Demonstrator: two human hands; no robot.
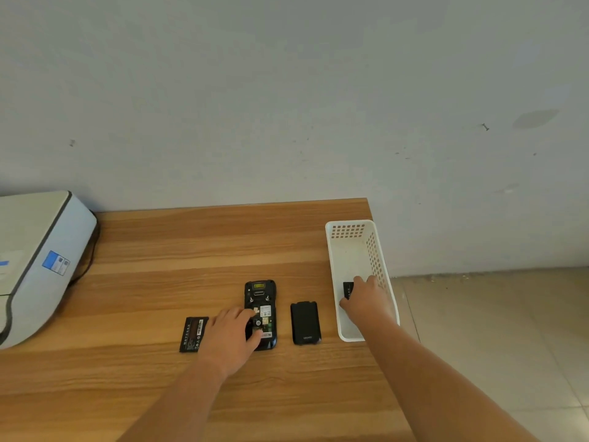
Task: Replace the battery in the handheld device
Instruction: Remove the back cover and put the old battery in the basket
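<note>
Presently right hand (363, 301) is inside the white basket (334, 250) at the table's (191, 250) right edge, fingers closed on a battery (348, 289). Left hand (231, 334) presses the open device (260, 301); whether it grips, cannot tell. Another battery (192, 334) lies just left of it, cover (305, 322) right, bare wood beyond.

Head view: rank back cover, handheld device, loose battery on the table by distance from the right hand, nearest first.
From the right hand, which reaches into the white basket:
1. Back cover, just left of the basket.
2. Handheld device, further left, under the left hand.
3. Loose battery, leftmost of the three.
</note>
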